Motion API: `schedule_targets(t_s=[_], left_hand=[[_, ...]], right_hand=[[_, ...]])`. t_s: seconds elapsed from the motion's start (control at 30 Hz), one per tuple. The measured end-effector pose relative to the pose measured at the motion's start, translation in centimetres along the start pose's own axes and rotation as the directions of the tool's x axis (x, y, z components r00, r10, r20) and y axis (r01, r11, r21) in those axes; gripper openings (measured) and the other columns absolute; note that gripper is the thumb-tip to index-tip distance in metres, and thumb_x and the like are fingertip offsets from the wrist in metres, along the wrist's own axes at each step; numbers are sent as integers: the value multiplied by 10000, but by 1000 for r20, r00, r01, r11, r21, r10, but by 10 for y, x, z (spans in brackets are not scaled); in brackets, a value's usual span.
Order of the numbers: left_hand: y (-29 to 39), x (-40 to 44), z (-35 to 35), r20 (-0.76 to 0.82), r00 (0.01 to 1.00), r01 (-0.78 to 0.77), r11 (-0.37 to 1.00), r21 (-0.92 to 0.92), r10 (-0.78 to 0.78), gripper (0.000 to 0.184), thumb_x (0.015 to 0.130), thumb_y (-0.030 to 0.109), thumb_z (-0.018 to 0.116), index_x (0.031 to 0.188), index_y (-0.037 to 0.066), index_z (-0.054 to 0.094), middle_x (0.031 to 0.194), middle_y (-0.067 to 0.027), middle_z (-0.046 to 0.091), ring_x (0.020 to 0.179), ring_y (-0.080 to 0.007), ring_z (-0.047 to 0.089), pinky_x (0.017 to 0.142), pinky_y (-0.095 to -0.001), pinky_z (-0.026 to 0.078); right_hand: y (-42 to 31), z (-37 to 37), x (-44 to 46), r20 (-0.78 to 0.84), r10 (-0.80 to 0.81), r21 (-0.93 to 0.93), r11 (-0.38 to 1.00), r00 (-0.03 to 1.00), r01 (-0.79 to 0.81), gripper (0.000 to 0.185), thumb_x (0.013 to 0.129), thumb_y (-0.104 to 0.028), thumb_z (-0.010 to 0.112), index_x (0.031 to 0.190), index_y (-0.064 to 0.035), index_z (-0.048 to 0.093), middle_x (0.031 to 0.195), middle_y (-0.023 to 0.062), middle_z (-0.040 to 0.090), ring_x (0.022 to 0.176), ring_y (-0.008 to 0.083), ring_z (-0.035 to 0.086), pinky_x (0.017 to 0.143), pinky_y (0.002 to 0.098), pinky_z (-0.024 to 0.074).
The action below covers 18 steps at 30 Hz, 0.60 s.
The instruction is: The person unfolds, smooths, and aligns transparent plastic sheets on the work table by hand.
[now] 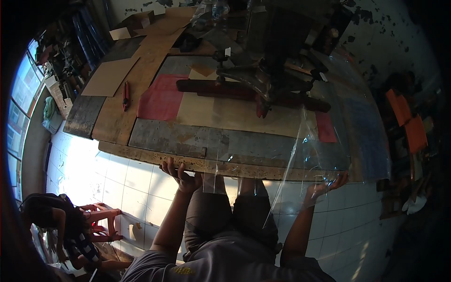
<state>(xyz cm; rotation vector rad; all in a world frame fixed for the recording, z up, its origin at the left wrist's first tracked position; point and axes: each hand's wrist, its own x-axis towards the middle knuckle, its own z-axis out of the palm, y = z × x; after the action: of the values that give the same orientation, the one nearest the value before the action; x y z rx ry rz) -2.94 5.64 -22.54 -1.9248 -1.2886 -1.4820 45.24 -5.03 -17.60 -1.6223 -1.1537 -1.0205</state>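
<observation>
My left hand [182,177] is at the near edge of the worktable [141,152], fingers spread and touching the edge, just left of a hanging flap of clear plastic film [213,185]. My right hand [324,187] is further right along the same edge, partly seen through the glinting film, with its fingers bent around the film there. Over the tabletop stands a dark metal press [263,77] with a long dark red bar [225,88]. Beneath the bar lies a cream sheet [235,113] between a red piece [162,96] and a smaller red piece [325,127].
A red cutter [126,96] lies on the table's left side, near a cardboard sheet [110,76]. An open cardboard box [134,26] is behind. Lower left, a person [58,221] is beside a red stool [101,221]. Orange pieces [408,120] are at the right.
</observation>
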Motion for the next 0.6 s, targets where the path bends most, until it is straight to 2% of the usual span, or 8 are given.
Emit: schedule_targets(t_s=[0.13, 0.23, 0.33, 0.43, 0.6], left_hand=[[0, 1, 0, -3, 1000, 2, 1000, -19, -2, 755, 948, 456, 709, 1514, 134, 326, 1628, -298, 237, 1537, -517, 153, 1197, -731, 100], [-1, 0, 0, 0, 1000, -3, 1000, -14, 3, 758, 950, 464, 704, 1519, 136, 327, 1629, -298, 236, 1537, -516, 152, 1196, -730, 101], [-1, 0, 1, -6, 1000, 0, 1000, -14, 0, 748, 957, 476, 686, 1518, 135, 328, 1627, -299, 239, 1536, -516, 156, 1194, -731, 103], [0, 1, 0, -8, 1000, -2, 1000, -17, 1, 738, 963, 481, 671, 1517, 135, 328, 1626, -301, 240, 1534, -516, 162, 1193, -731, 105], [1, 2, 0, -9, 1000, -5, 1000, -18, 5, 722, 971, 475, 656, 1516, 133, 331, 1624, -304, 245, 1534, -516, 162, 1192, -729, 108]], right_hand=[[7, 4, 0, -38, -48, -7, 999, 998, 48, 656, 1116, -550, 192, 1508, -80, 428, 1605, 211, 390, 1511, 447, 308, 1206, 680, 286], [8, 7, -6, -38, 57, 134, 990, 998, -52, 663, 1115, -558, 191, 1511, -83, 429, 1606, 206, 393, 1511, 441, 310, 1205, 675, 291], [4, -1, -3, 5, 24, 18, 1000, 1000, -24, 660, 1115, -557, 195, 1513, -87, 431, 1608, 204, 393, 1513, 437, 309, 1206, 666, 296], [6, 0, -1, -9, 3, 42, 999, 1000, -2, 650, 1118, -536, 193, 1514, -78, 430, 1610, 208, 391, 1515, 440, 306, 1209, 663, 294], [-9, -4, 9, -6, -45, -21, 999, 999, 45, 654, 1116, -538, 218, 1510, -60, 427, 1605, 216, 394, 1512, 448, 308, 1209, 667, 292]])
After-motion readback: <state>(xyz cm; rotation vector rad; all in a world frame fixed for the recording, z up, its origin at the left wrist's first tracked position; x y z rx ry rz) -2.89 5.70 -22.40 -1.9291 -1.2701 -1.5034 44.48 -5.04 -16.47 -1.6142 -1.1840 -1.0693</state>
